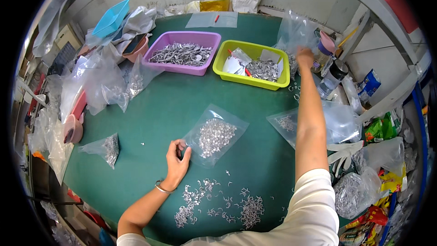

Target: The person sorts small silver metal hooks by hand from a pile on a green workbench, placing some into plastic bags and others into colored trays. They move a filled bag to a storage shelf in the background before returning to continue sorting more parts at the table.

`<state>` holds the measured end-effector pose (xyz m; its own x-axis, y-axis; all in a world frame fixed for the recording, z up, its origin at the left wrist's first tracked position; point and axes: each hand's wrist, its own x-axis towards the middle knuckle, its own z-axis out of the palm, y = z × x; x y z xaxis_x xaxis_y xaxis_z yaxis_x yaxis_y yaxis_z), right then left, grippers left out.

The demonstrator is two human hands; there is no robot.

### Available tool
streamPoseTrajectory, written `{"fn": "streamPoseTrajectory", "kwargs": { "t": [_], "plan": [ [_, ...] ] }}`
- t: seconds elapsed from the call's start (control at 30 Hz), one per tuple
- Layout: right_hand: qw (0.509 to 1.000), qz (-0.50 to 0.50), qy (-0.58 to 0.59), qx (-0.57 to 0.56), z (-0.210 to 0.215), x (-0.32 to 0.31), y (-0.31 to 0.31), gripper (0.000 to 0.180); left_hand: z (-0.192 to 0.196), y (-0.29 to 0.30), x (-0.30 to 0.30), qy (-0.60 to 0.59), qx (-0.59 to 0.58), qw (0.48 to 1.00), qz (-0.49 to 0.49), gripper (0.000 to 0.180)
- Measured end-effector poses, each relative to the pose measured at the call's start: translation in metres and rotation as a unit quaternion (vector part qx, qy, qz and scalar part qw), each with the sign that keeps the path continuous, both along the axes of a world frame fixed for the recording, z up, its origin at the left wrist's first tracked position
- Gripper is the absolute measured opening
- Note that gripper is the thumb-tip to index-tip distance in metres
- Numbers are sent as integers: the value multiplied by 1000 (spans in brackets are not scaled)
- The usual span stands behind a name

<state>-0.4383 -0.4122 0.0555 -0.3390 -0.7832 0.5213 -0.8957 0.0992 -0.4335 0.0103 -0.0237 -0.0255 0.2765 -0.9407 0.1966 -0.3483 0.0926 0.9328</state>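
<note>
My left hand (177,164), with a bracelet at the wrist, is curled at the left corner of a clear plastic bag (216,136). Its fingers close on the bag's edge; small flat silver pieces fill the middle of the bag, which lies on the green table (150,118). At the far right, my outstretched right hand (305,58) is closed beside a large clear bag of metal pieces (291,57); whatever its fingers hold is hidden. Near my body lie loose piles of small curved silver pieces (250,212).
A purple tray (182,68) and a yellow-green tray (250,81) hold metal pieces at the back. A small bag (110,150) lies left. Flat bags (337,123), a white glove (343,156) and a jar (337,70) crowd the right side, beside a metal frame (387,32).
</note>
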Motion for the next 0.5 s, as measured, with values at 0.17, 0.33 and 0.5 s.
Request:
{"fn": "streamPoseTrajectory", "kwargs": {
  "t": [0.17, 0.33, 0.5],
  "plan": [
    [997, -35, 6, -63, 0, 11, -2, 46, 3, 5, 5, -24, 14, 1000, 6, 24],
    [984, 52, -163, -51, -14, -10, -23, 48, 7, 7, 8, -53, 18, 998, 11, 23],
    [931, 74, -327, -145, -41, -63, -42, 39, 3, -7, -6, -41, -10, 999, -18, 21]
  ]
}}
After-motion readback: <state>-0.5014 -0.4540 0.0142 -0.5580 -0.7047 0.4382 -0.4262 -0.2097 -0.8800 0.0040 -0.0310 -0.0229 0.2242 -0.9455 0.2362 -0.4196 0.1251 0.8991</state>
